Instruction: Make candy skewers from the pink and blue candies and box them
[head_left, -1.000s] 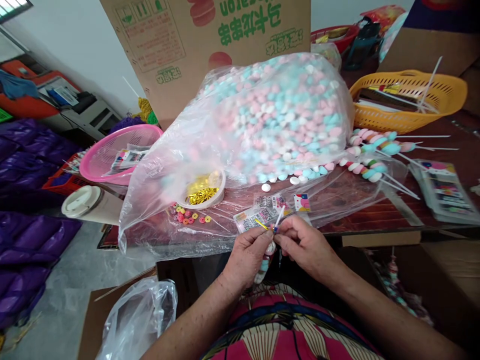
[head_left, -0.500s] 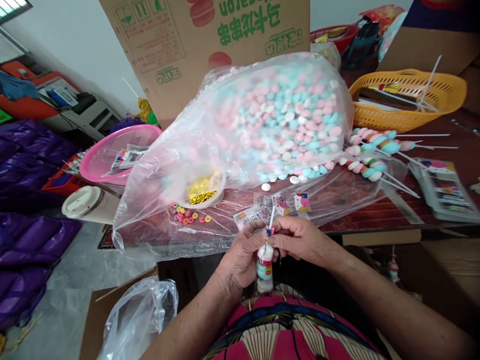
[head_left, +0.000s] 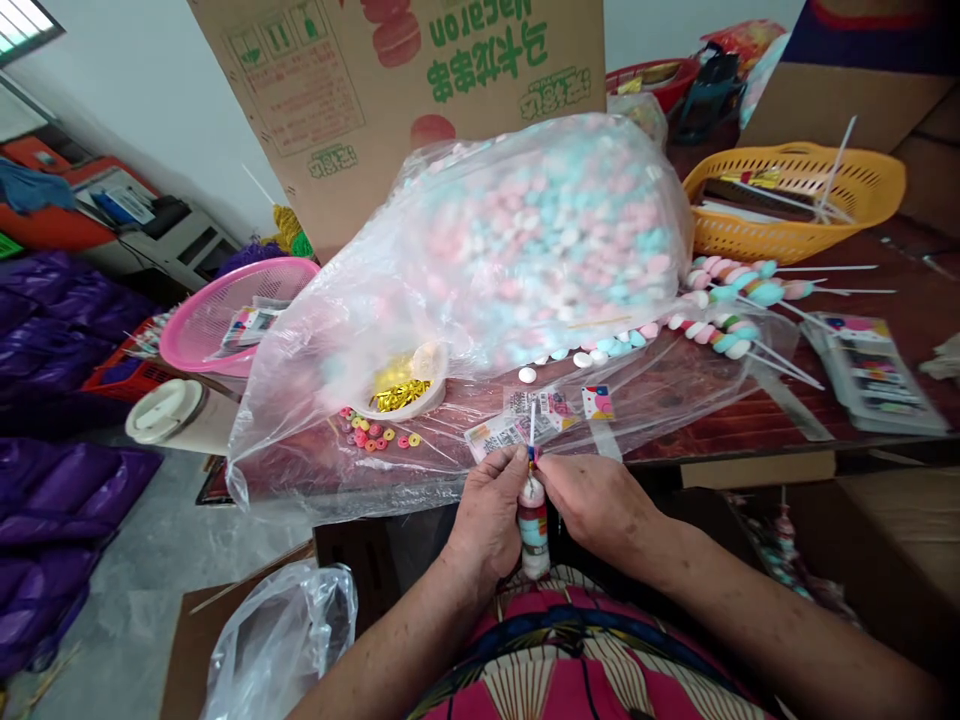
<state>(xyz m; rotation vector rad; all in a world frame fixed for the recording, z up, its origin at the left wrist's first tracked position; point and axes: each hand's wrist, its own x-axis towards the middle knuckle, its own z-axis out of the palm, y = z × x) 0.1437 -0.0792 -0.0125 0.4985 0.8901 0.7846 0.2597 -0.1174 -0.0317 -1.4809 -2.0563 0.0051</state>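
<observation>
My left hand (head_left: 487, 510) grips a bagged candy skewer (head_left: 534, 525) upright at the table's near edge, its white stick poking up. My right hand (head_left: 592, 500) pinches the neck of the skewer's wrapper just above the candies, where a small coloured tie sits. Both hands touch each other at the fingertips. Just beyond them on the table lie printed labels (head_left: 517, 425) under clear plastic.
A big clear bag of pink, blue and white candies (head_left: 540, 230) fills the table's middle. A bowl of gold twist ties (head_left: 401, 390), loose ring candies (head_left: 371, 432), finished skewers (head_left: 739, 300), a yellow basket (head_left: 795, 200), a pink basket (head_left: 240, 310) and a cardboard box (head_left: 420, 90) surround it.
The skewer has swung from tilted to upright in my left hand. Both hands have shifted slightly left, and my right fingers have closed in on the wrapper's neck.
</observation>
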